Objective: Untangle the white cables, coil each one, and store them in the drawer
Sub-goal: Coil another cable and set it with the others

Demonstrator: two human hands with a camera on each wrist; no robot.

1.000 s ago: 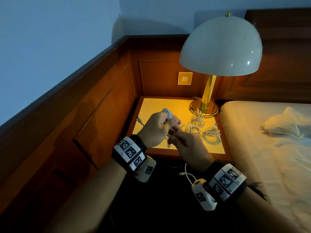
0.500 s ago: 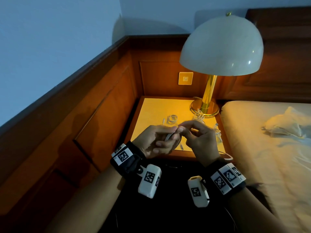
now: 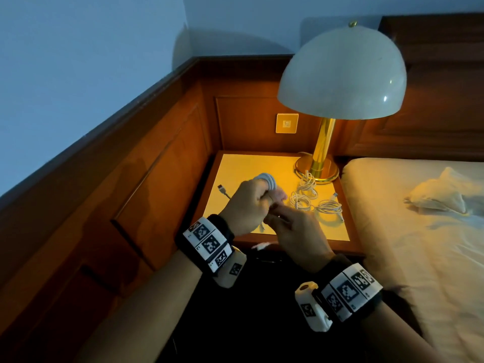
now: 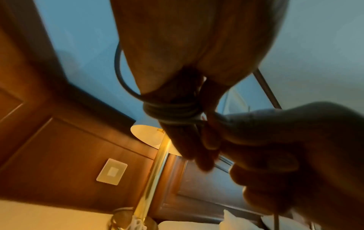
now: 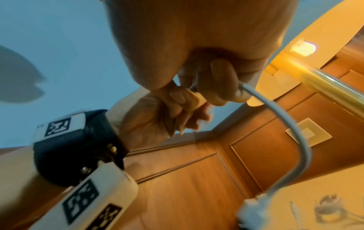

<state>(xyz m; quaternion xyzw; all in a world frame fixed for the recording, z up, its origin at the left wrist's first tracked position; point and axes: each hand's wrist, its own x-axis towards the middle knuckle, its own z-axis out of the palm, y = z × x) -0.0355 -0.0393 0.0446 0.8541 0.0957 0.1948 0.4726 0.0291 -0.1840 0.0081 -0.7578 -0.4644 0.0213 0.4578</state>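
Observation:
My left hand [image 3: 267, 197] hovers over the bedside table [image 3: 243, 163] with a white cable [image 3: 265, 180] wound in several loops round its fingers [image 4: 177, 137]. The left wrist view shows those loops [image 4: 173, 113] tight on the fingers. Just below and right of it, my right hand [image 3: 277, 218] pinches the cable's free length [image 5: 275, 112], which curves down to a white plug [image 5: 254, 213]. Another plug [image 3: 222, 189] lies on the table to the left. Three other white cables [image 3: 307, 184] [image 3: 301, 201] [image 3: 330, 206] lie loosely coiled near the lamp. No drawer shows.
A brass lamp [image 3: 318, 166] with a white dome shade [image 3: 340, 74] stands at the table's back right. Wood panelling [image 3: 157, 179] with a wall plate [image 3: 286, 123] closes the left and back. A bed [image 3: 406, 231] lies to the right.
Half a second ago both hands were low together at the table's front edge. The left hand is now higher and farther back, with the loops showing on top; the right sits below it.

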